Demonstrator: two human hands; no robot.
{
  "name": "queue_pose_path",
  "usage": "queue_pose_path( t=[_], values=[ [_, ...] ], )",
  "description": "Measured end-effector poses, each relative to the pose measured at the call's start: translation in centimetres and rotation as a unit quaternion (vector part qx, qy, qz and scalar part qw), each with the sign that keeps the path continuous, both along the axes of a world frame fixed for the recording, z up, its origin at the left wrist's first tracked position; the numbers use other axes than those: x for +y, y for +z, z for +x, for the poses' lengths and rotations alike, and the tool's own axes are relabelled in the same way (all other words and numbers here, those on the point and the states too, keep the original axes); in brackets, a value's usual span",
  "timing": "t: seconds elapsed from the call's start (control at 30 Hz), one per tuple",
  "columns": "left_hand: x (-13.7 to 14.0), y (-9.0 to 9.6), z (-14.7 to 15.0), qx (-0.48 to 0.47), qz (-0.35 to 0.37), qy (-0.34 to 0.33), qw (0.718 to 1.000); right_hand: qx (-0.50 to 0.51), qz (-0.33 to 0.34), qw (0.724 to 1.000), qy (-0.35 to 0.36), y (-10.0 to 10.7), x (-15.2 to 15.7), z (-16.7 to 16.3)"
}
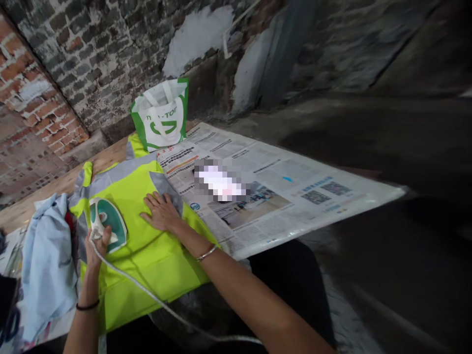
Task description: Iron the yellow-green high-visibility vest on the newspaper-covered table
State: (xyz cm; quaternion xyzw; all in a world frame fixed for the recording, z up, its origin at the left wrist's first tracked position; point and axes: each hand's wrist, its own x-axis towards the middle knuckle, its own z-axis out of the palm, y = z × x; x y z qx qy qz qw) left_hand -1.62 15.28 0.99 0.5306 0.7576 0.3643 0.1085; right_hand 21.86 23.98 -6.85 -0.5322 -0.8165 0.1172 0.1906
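A bright yellow safety vest (129, 196) with grey reflective bands lies spread over the near part of the table. My left hand (99, 242) is closed around the handle of a green and white iron (117, 221), whose sole rests on the vest's left side. From the iron's rear a pale cord (147, 291) trails across the vest toward the lower right. Fingers spread and flat, my right hand (162, 211) presses on the vest near its right grey band. A bracelet circles the right wrist, a dark band the left.
A green and white bag (164, 118) stands at the table's far end. Newspaper under clear plastic (258, 147) covers the right side, with a blurred-out phone-like object (221, 181) on it. Light blue cloth (49, 260) lies at the left edge. Behind rises a brick wall (110, 54).
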Motion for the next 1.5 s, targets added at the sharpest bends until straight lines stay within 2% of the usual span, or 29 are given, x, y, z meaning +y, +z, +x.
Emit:
queue_pose_path(
  t=[0.17,0.3,0.47,0.63,0.73,0.83,0.97,1.07,1.17,1.33,1.43,1.5],
  values=[
    [5.3,0.8,0.1,0.013,0.009,0.032,0.999,0.008,0.013,1.000,0.007,-0.5,0.1,0.1],
    [6.9,1.5,0.5,0.023,0.009,0.043,0.999,0.009,0.015,1.000,0.006,-0.4,0.1,0.1],
    [4.6,1.3,0.7,0.024,0.003,0.051,0.998,0.007,0.009,1.000,0.003,0.2,0.0,0.1],
    [0.3,0.0,0.9,-0.016,-0.014,-0.003,1.000,0.021,0.007,1.000,0.004,0.3,0.0,0.2],
    [-0.8,-0.5,1.3,-0.020,-0.011,-0.027,0.999,0.017,0.003,1.000,-0.001,0.2,-0.1,0.2],
    [0.1,-0.4,1.5,-0.021,0.004,-0.029,0.999,0.013,0.018,1.000,-0.010,0.0,-0.2,0.2],
    [3.2,0.1,1.6,-0.029,0.009,-0.015,0.999,0.008,0.047,0.999,-0.007,-0.3,-0.2,0.2],
    [5.5,0.5,1.7,-0.035,0.015,-0.005,0.999,-0.001,0.049,0.999,-0.001,-0.2,-0.2,0.3],
    [6.6,0.7,2.0,-0.039,0.026,0.000,0.999,-0.009,0.044,0.999,0.003,0.0,-0.3,0.3],
    [5.7,0.4,2.1,-0.036,0.030,0.010,0.999,-0.007,0.036,0.999,-0.002,0.3,-0.3,0.3],
    [3.5,0.0,1.9,-0.031,0.024,-0.005,0.999,0.001,0.027,1.000,-0.002,0.3,-0.2,0.2],
    [1.7,-0.4,1.4,-0.039,0.021,-0.038,0.998,0.005,0.016,1.000,0.000,0.2,-0.1,0.3]
  ],
)
